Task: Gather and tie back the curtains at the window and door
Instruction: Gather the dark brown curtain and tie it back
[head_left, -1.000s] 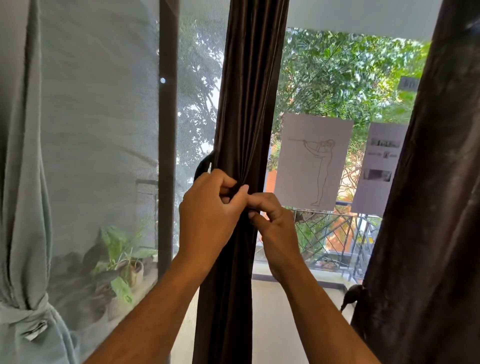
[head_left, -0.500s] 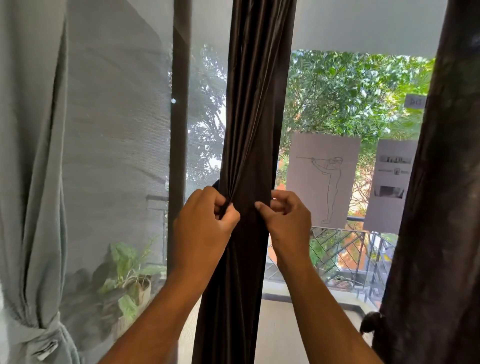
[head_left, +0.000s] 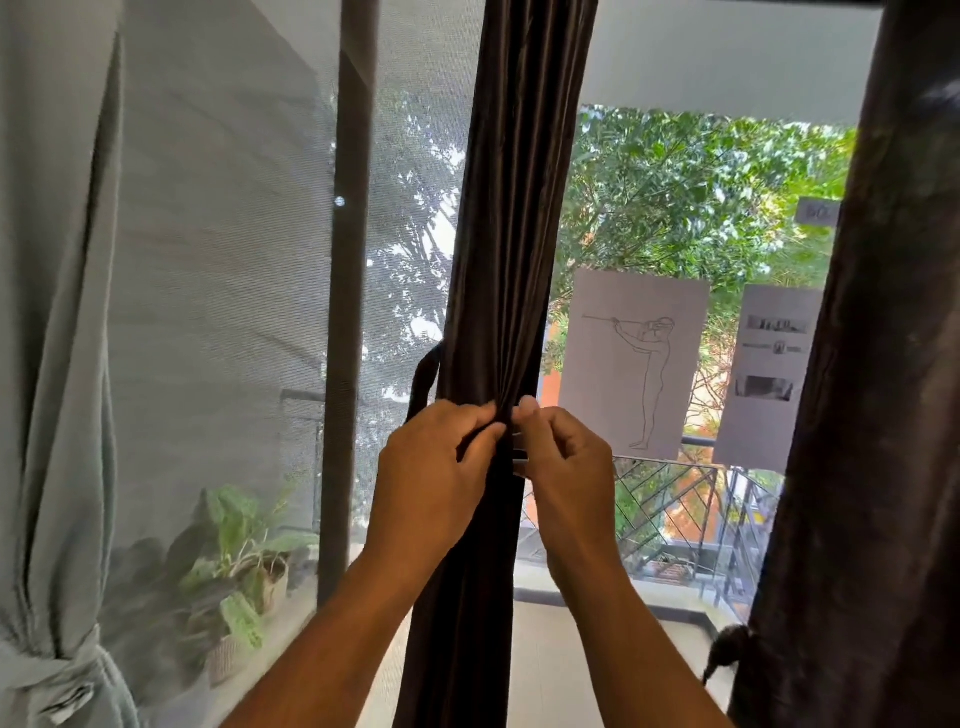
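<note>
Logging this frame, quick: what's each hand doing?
Left hand: grips the tie-back against the brown curtain.
Right hand: pinches the tie-back's other end.

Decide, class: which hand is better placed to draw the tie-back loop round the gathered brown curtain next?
Probably the left hand. The dark tie-back loop emerges beside the brown curtain just above that hand's knuckles. The right hand pinches folds on the opposite side, away from the loop.

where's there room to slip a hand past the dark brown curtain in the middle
Left side: an open gap between the gathered dark brown curtain and the dark vertical frame post, above the dark tieback loop. Right side: open up to the white sketch sheet. Crowded at mid-height, where left hand and right hand pinch the folds.
</note>
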